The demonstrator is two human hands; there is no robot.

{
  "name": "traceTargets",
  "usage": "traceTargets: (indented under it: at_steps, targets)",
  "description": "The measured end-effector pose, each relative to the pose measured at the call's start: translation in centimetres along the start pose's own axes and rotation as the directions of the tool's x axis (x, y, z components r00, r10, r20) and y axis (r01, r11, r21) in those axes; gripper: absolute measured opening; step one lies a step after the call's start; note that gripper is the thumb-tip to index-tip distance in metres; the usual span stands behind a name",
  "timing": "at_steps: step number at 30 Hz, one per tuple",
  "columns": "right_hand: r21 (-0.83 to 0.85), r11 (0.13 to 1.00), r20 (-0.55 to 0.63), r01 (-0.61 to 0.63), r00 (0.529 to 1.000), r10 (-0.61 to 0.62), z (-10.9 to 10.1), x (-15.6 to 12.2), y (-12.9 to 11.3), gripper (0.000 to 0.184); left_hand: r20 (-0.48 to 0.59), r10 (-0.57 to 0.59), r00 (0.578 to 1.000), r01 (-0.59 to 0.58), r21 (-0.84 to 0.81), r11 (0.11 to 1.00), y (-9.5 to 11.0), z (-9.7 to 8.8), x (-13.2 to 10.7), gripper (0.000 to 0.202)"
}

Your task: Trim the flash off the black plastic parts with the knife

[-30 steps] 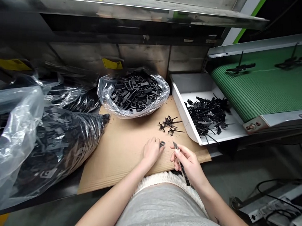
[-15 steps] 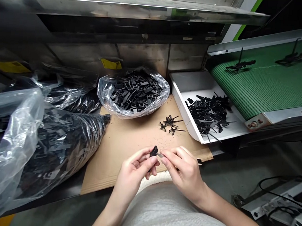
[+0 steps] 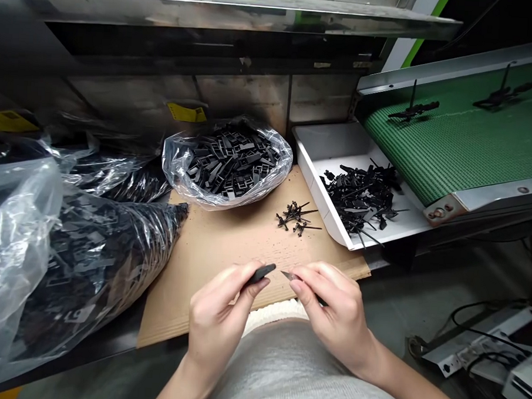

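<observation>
My left hand (image 3: 219, 309) pinches a small black plastic part (image 3: 261, 274) between thumb and fingers, its narrow end toward the right. In my right hand (image 3: 334, 308) is a small knife; its thin pointed blade (image 3: 286, 275) sticks out past my fingertips toward the part. A narrow gap separates the blade from the part. My fingers hide most of the knife's handle. Both hands are above the near edge of a cardboard sheet (image 3: 211, 238). Beyond them on the cardboard lies a little heap of spindly black plastic pieces (image 3: 296, 214).
An open clear bag (image 3: 173, 163) of black parts stands at the back. To its right, a white tray (image 3: 318, 193) holds jumbled black mouldings below a green conveyor belt (image 3: 462, 149) carrying two more. Full plastic bags (image 3: 104, 263) crowd the left. A metal shelf (image 3: 239, 16) crosses above.
The knife blade has come away from the black part, leaving a gap. My left hand has turned and shifted left, tilting the part sideways. The view has shifted slightly.
</observation>
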State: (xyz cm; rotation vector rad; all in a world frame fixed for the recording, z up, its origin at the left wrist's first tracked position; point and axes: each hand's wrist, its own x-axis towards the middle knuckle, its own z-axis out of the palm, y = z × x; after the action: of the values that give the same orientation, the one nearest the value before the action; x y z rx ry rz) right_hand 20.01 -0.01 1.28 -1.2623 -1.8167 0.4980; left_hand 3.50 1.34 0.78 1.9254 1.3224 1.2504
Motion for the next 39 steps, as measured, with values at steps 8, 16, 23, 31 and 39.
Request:
traceTargets:
  at_steps: [8, 16, 23, 31, 39]
  targets:
    - [-0.174, 0.981, -0.007, 0.086, 0.996, -0.088, 0.2, 0.7, -0.4, 0.017, -0.033, 0.201, 0.979, -0.191, 0.193, 0.962, 0.5, 0.2, -0.1, 0.029]
    - [-0.294, 0.95, 0.02, 0.11, 0.994, -0.109, 0.0, 0.9, -0.7, 0.021, -0.027, 0.216, 0.976, -0.202, 0.264, 0.943, 0.8, 0.1, -0.3, 0.024]
    - [-0.331, 0.942, 0.074, 0.054, 0.997, -0.031, 0.3, 1.0, -0.6, 0.026, 0.005, 0.223, 0.975, -0.215, 0.289, 0.933, 0.4, 0.2, -0.4, 0.024]
    - [-0.21, 0.963, -0.1, -0.168, 0.984, 0.15, -0.6, 2.0, 3.1, 0.022, 0.036, 0.13, 0.991, -0.134, 0.153, 0.979, 0.2, 0.0, -0.4, 0.025]
    - [0.275, 0.911, 0.129, -0.308, 0.95, 0.283, 0.2, 2.2, 1.1, 0.017, 0.067, 0.05, 0.997, -0.058, 0.121, 0.991, 0.3, 0.0, -0.1, 0.019]
